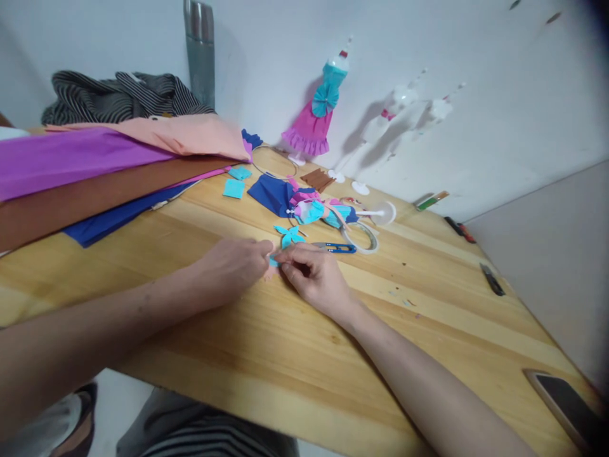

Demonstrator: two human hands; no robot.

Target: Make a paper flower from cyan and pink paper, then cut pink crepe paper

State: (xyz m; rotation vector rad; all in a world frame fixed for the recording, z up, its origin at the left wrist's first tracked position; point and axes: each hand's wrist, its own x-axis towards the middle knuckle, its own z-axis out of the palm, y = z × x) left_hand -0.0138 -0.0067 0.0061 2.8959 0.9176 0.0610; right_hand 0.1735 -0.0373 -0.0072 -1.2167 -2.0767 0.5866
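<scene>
in the middle of the frame, the left hand (pixel 240 265) was curled closed, thumb and forefinger drawn together at the edge of a small turquoise piece (pixel 273 261); i could not tell whether it gripped that piece, since the fingers hid the contact. the right hand (pixel 314 273) came in from the lower right, fingers bent and the tips pinched on the turquoise piece, which sat between both hands just over the wooden table (pixel 247 368). pale pink scraps (pixel 270 274) lay just below it.

right above the hands lay a turquoise petal shape (pixel 291 237), with blue snips (pixel 343 248) beside it and a tape roll (pixel 373 240) touching near their handle end. farther up, a dressed figure (pixel 309 212) lay on its side. at upper centre another figure (pixel 322 108) stood upright in a pink skirt and turquoise bow. coloured sheets (pixel 71 158) filled the left of the frame, and a phone (pixel 566 406) lay at lower right.
</scene>
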